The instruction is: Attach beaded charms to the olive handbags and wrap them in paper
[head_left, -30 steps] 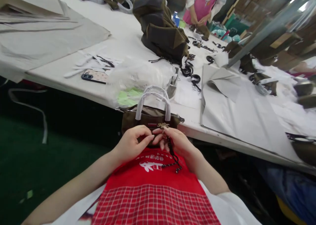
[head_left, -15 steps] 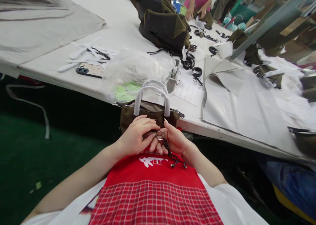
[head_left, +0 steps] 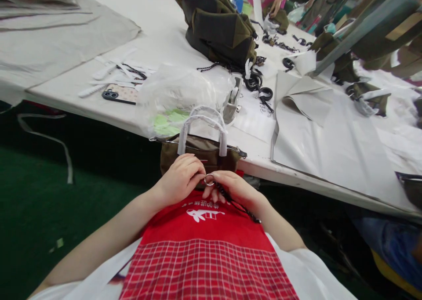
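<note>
Both hands meet in front of the red apron, at a metal key ring with a dark braided cord hanging from it. My left hand pinches the ring's left side between thumb and fingertips. At the ring's right side, my right hand grips it where the cord joins, its lower fingers curled beneath. The cord trails over my right wrist. Just beyond the hands, an olive handbag with white-wrapped handles leans at the table edge, its zip top partly open.
Behind the handbag lie a clear plastic bag, a tape dispenser and a phone. A larger dark olive bag stands farther back, near black cord pieces. Grey sheets cover the right side. A co-worker's hands are at the far end.
Both hands have closed in tighter on the ring, which shifted slightly left. The cord now stretches rightward across my right wrist rather than hanging down. The co-worker now holds up a white strip.
</note>
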Demonstrator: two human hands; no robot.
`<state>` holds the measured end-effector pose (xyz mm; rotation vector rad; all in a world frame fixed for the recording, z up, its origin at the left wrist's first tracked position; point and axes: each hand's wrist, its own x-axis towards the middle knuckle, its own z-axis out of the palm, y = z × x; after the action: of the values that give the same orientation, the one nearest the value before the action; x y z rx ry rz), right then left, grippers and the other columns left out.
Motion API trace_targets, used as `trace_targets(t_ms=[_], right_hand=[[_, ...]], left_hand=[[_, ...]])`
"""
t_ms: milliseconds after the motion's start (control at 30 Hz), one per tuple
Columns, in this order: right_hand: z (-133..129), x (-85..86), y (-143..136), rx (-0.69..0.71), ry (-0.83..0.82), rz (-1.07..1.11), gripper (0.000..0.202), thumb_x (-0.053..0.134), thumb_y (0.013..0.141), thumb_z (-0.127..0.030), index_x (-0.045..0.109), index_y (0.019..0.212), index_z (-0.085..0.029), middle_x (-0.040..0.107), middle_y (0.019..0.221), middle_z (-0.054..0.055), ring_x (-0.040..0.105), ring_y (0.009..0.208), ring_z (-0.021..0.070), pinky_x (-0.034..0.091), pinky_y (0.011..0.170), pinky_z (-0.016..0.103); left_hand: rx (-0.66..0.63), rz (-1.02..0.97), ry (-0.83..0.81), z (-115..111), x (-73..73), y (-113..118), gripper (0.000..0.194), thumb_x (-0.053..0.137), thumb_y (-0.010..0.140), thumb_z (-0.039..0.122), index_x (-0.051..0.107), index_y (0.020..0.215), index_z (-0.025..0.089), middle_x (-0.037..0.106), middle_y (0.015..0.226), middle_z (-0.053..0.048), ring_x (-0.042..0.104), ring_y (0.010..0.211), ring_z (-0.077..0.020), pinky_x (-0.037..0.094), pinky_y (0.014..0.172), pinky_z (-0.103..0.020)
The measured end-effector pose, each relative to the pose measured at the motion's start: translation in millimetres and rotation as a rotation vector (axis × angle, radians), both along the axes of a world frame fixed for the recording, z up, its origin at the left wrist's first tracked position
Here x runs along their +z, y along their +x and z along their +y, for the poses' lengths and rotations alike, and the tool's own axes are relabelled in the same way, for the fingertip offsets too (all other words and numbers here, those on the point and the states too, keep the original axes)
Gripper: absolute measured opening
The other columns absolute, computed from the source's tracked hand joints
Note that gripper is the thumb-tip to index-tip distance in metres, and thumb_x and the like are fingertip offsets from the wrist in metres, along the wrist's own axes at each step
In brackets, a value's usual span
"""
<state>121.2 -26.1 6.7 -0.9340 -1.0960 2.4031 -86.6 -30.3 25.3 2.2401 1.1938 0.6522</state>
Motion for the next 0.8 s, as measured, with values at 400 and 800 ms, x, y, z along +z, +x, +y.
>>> trace_targets(t_ms=[400,800], right_hand=[[6.6,5.6,5.0,-0.02,0.0,-0.015,0.036,0.055,0.089,-0.05,0.057,0.08,-0.015,0.066,0.057,0.001,0.052,0.04,0.008,0.036,0.037,0.016],[14.8,42.6,28.0,-0.315,0.838,-0.378,0.031,0.049,0.095,-0.043,0.066,0.106,-0.019,0.067,0.105,0.007,0.06,0.099,0.0203,0.045,0.09,0.035]], left_hand=[[-0.094,-0.177,-0.077,-6.3,19.4,3.5,0.02,0.052,0.087,0.015,0.067,0.098,0.022,0.067,0.1,-0.005,0.063,0.097,-0.0164,0.05,0.093,-0.031],[0.345,-0.412,-0.378,-5.8,11.8,1.9,0.016,0.066,0.08,0.032,0.072,0.079,0.017,0.074,0.076,-0.003,0.067,0.068,-0.0168,0.055,0.066,-0.027]])
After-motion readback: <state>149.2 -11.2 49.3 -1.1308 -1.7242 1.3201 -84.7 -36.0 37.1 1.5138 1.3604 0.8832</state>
